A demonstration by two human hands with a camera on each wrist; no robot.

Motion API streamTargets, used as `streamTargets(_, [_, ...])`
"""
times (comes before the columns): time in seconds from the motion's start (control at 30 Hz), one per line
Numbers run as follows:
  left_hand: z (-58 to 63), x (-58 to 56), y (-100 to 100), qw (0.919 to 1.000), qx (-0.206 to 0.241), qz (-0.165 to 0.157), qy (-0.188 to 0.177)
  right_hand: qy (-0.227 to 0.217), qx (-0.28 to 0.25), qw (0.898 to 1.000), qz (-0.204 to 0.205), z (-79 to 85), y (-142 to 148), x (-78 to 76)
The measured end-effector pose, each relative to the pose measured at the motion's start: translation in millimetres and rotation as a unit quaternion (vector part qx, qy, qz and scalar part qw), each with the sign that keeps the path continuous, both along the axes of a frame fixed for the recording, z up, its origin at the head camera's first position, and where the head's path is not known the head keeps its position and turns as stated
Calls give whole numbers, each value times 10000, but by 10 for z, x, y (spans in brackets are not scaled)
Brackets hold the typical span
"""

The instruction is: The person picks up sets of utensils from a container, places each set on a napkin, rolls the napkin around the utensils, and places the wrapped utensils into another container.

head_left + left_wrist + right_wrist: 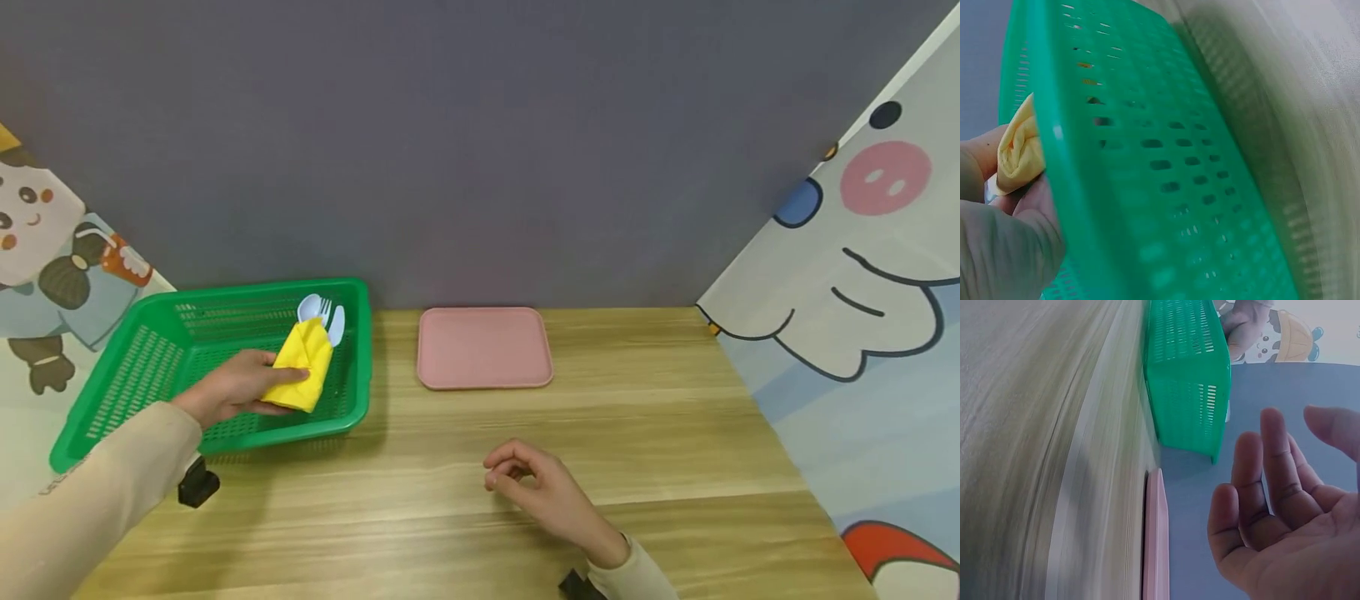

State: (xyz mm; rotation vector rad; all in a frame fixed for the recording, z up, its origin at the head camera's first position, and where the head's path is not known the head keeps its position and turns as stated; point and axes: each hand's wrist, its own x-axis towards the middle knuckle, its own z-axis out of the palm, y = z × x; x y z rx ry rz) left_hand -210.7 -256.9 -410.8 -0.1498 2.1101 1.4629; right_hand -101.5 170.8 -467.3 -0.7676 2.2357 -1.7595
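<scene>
My left hand (251,383) grips a rolled yellow napkin (306,358), thumb across its front, over the green basket (225,287). Out of the napkin's upper end stick a pale spoon (308,307), a fork (325,310) and a knife (337,325). In the left wrist view the napkin's rolled end (1019,153) shows beside the basket's rim, between thumb and fingers. My right hand (543,492) hovers over the table's front part, fingers loosely bent with nothing in them, as the right wrist view also shows.
A pink rectangular tray (485,348) lies on the wooden table (637,400) near its back edge, right of the basket. A grey panel (480,150) rises behind the table. Walls with cartoon pictures (885,275) stand at both sides.
</scene>
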Motion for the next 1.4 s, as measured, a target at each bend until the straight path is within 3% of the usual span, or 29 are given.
streamTargets(0.3, [-200,-88,135,9993,-64,-235,-299,140,63,9999,70,-30,-17,11])
streamTargets(0.57, [-348,-68,178,9961,-663,-517,-252,0,225,9997,-29,-17,-8,10])
streamTargets(0.77, [-384,-94,274,9953,-659,-667,-262,16,275,9996,-33,-30,-20,0])
streamTargets(0.87, [-381,-106,313,9922,-892,-866,-125,-38,291,9996,-40,-25,-34,2])
streamTargets(0.93, [-370,-104,324,9857,-1260,-1118,48,-81,293,9995,-29,-28,-40,3])
streamTargets(1.0, [-354,-100,327,9742,-1753,-1399,261,-123,303,9995,-20,-31,-43,3])
streamTargets(1.1, [-327,-95,317,9456,-2630,-1811,620,-145,304,9994,-22,-35,-38,3])
streamTargets(1.2, [-316,-87,315,9136,-3410,-2023,904,-126,297,9995,-9,-45,-29,5])
streamTargets(1.27, [-318,-77,321,8963,-3762,-2061,1126,-117,295,9995,9,-52,-28,5])
streamTargets(1.33, [-318,-71,339,8889,-3933,-1966,1285,-117,303,9995,22,-58,-30,2])
streamTargets(1.4, [-313,-71,355,8879,-3926,-1909,1452,-117,311,9994,27,-65,-32,-2])
